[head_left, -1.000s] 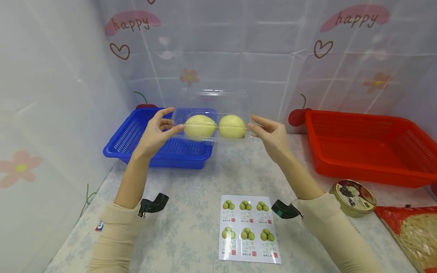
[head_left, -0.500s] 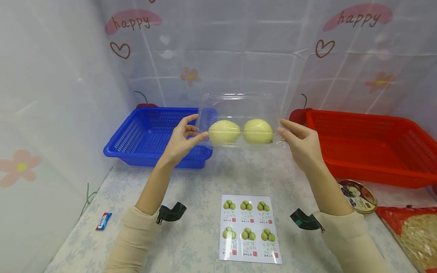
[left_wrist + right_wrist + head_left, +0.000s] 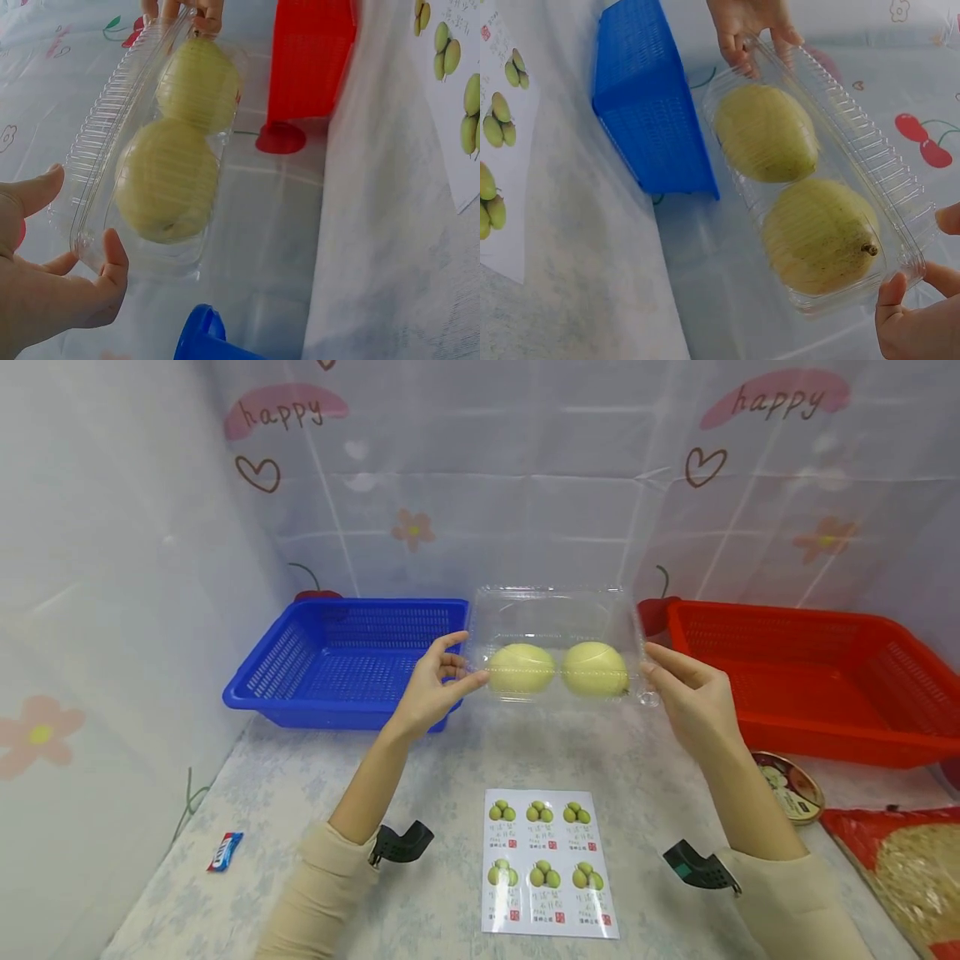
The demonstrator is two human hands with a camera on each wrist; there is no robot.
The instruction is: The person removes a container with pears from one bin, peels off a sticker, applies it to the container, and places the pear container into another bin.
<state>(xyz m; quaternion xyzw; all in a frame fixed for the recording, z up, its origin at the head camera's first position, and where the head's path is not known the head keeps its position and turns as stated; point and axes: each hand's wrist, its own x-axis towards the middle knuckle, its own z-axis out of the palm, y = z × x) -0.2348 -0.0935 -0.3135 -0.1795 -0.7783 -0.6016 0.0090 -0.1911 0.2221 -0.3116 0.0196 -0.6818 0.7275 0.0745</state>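
Two pale yellow-green pears lie side by side in a clear plastic clamshell box, which is held up above the table. My left hand grips the box's left end between thumb and fingers. At the other end my right hand pinches the edge in the same way. Through the clear wall in the right wrist view, a short stem shows on the nearer pear. The left wrist view also shows both pears inside the box, above the table.
A blue basket stands at the back left, a red basket at the back right. A sticker sheet with pear pictures lies in front. To the right are a round tin and a red bag; a small wrapped packet lies left.
Both hands have carried the box with the pears to the right and lower, from in front of the blue basket to between the two baskets. The grip stays the same.
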